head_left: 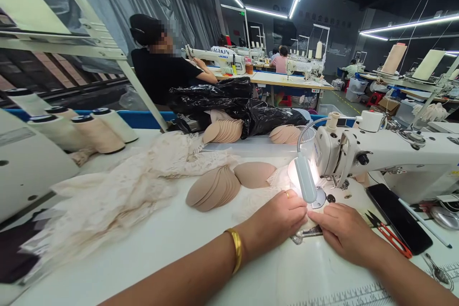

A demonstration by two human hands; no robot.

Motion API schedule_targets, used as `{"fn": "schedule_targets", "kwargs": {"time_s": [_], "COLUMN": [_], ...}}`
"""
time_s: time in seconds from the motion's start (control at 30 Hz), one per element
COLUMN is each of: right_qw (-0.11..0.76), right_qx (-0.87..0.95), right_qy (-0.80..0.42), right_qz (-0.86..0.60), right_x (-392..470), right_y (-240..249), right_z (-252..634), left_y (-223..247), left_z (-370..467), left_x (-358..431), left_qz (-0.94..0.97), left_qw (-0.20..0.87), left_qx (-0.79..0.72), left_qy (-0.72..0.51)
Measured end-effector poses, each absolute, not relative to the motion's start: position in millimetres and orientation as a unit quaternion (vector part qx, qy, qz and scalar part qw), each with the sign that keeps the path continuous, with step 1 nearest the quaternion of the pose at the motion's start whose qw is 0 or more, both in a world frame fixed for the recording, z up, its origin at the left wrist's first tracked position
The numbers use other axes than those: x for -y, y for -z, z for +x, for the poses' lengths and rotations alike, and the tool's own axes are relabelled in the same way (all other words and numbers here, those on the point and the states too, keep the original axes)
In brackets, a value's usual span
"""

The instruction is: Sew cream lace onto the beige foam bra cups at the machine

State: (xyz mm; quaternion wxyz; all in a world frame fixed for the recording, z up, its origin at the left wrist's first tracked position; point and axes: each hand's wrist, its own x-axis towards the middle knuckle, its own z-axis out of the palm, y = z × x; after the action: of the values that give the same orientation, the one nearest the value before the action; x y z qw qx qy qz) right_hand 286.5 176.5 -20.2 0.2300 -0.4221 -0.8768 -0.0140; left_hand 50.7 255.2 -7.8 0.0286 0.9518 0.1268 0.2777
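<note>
My left hand [274,220], with a gold bangle and a ring, is at the front of the sewing machine [340,148]. Its fingers are bent and pressed together on the edge of pale lace fabric [254,203]. Close by on the right, my right hand [346,229] has its index finger reaching toward the left fingertips and the others curled; whatever it pinches is hidden. A lit lamp [304,179] on a bendy neck shines over the needle area. Left of the hands lie a fanned stack of beige bra cups [215,189] and a single cup [255,173].
Cream lace [125,191] is heaped on the left, near thread cones [96,131]. Red-handled thread snips [390,234], a phone [399,217] and a ruler [351,296] lie at right. Black plastic bags [229,100] and more cups [224,130] stand behind. A co-worker [158,67] sits beyond.
</note>
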Motion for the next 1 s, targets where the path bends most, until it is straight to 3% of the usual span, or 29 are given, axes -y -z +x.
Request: {"fn": "schedule_targets", "kwargs": {"time_s": [0.53,1.0], "right_qw": [0.226,0.222], "right_qx": [0.843,0.858], "right_qy": [0.022,0.068], "right_qz": [-0.487,-0.458], "right_x": [-189.0,-185.9], "right_y": [28.9,26.3], "right_z": [290.9,290.1], "left_y": [-2.8,-9.3], "left_z": [66.8,64.5], "left_x": [-285.2,-286.6], "left_qz": [0.955,0.951], "left_qw": [0.072,0.098], "left_qx": [-0.139,-0.140], "left_qy": [-0.251,-0.258]}}
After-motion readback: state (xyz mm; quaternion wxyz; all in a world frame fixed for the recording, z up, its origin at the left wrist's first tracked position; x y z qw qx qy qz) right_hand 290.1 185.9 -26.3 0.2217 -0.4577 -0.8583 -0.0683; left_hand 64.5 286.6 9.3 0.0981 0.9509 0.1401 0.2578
